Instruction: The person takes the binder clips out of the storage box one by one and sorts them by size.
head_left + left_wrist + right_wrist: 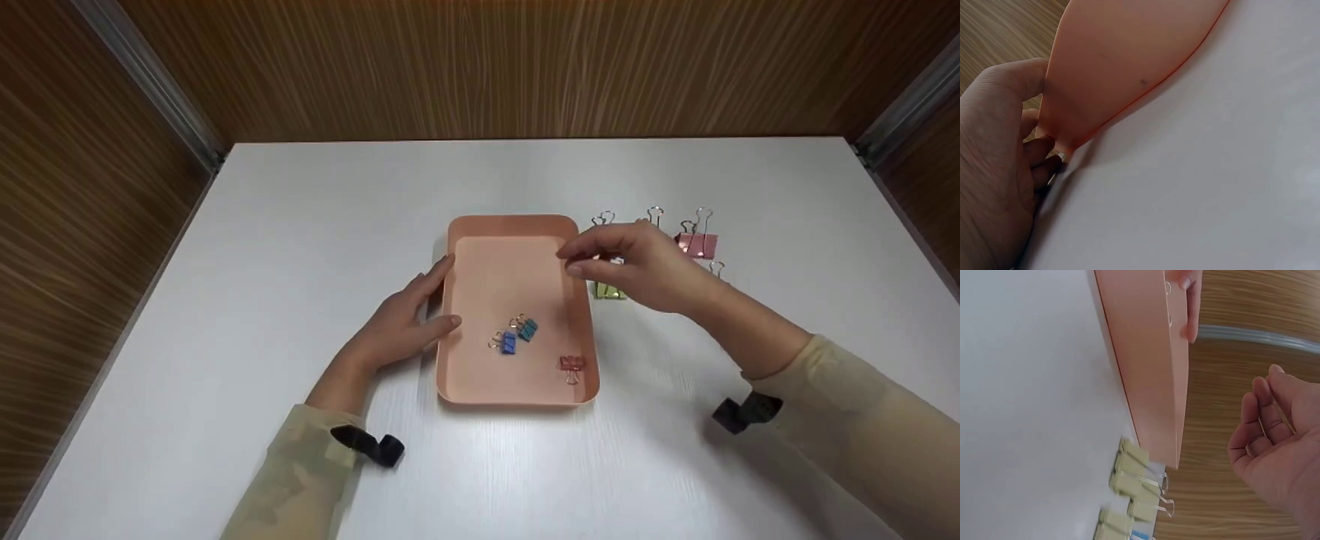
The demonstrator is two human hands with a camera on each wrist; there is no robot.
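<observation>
A peach tray (514, 223) lies on the middle of the white table. In it are a blue binder clip (508, 343), a teal one (527, 329) and a red one (571, 364). My left hand (448, 294) rests against the tray's left wall, fingers along the side and thumb on the rim. In the left wrist view the left hand (1036, 121) touches the tray (1123, 56). My right hand (576, 262) hovers over the tray's right rim, holding nothing. The right wrist view shows the right hand (1266, 416) with a bare palm and relaxed fingers.
Right of the tray lie more clips: a green one (610, 292) under my right hand, a pink one (697, 244) further right, and others partly hidden. Pale green clips (1129, 478) sit by the tray (1151, 354). Wood-panel walls enclose the table (300, 225).
</observation>
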